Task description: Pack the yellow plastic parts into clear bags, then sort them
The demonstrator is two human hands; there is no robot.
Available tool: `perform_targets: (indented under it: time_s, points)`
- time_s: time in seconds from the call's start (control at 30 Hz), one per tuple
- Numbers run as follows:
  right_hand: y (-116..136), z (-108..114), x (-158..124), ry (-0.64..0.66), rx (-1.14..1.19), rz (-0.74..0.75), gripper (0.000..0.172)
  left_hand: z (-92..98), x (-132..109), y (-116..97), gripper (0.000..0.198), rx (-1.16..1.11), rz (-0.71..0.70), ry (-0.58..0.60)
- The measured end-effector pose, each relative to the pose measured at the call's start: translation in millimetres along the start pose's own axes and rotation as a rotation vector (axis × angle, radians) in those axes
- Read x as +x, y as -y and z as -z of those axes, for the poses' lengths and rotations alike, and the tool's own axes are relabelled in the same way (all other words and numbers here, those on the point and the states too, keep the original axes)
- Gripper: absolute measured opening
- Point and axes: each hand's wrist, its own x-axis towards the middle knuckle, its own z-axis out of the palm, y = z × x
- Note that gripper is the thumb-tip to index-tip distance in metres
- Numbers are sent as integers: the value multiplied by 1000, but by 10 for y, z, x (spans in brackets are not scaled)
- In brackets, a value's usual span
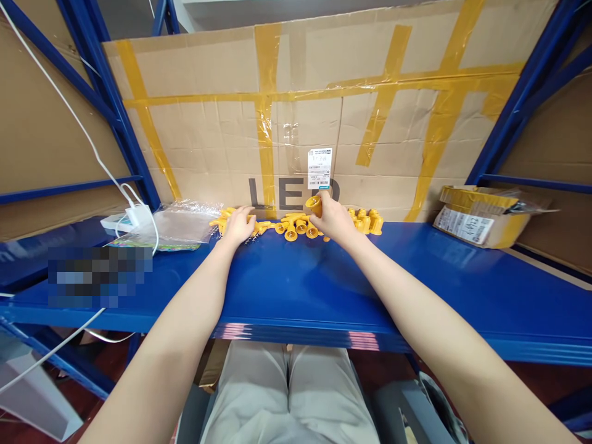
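My right hand (335,217) is closed around a small yellow trumpet-like piece (313,203) with a flared round mouth, raised just above the others. Below it, several loose yellow pieces (296,228) of the same look lie on the blue shelf (305,277), most with their mouths toward me. My left hand (238,226) rests over another heap of yellow pieces (225,216), fingers apart; thin silvery chains show around it. To the right of my right hand, more yellow pieces (372,222) stand upright close together, partly hidden by that hand.
A large taped cardboard sheet (208,142) stands along the back. At left are clear plastic bags (185,225) and a white power adapter (139,216) with cables. An opened, taped carton (481,219) sits at right. Blue metal posts (124,142) frame both sides.
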Motion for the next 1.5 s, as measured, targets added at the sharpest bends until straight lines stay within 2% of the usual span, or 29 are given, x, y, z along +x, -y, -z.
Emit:
perform_targets:
  time_s: [0.07,0.13,0.27,0.33,0.5,0.67,0.77,0.9,1.0,1.17,1.33,1.5]
  points:
    - [1,-8,6,-58,71,24,41,36,-38,-122,45,-50,-83,28]
    - [-13,-36,23,-102,151,69,39,77,-91,-260,58,-116,-150,73]
    - [-40,-111,65,-181,390,247,25,133,-179,-510,77,-191,-257,152]
    - [-35,-129,69,-193,510,325,21,137,-191,-582,75,-196,-309,138]
    - [-4,-119,33,-165,658,425,19,133,-173,-629,48,-139,-312,3]
    - [-25,-125,16,-146,682,425,18,113,-180,-651,59,-126,-299,-18]
    - [-42,-130,19,-107,606,416,19,85,-179,-655,50,-120,-289,-57]
    - [-55,-139,24,-7,298,403,21,98,-197,-668,42,-66,-302,-104]
    - [-60,-151,24,41,69,362,23,120,-230,-708,41,-7,-320,-82]
    - [-39,-120,-5,112,-158,315,22,88,-244,-768,44,29,-335,-31]
    - [3,-50,-32,5,-243,308,25,63,-216,-771,45,-19,-327,-46]
    - [-35,-88,-24,47,-171,370,24,82,-211,-738,45,-10,-301,-54]
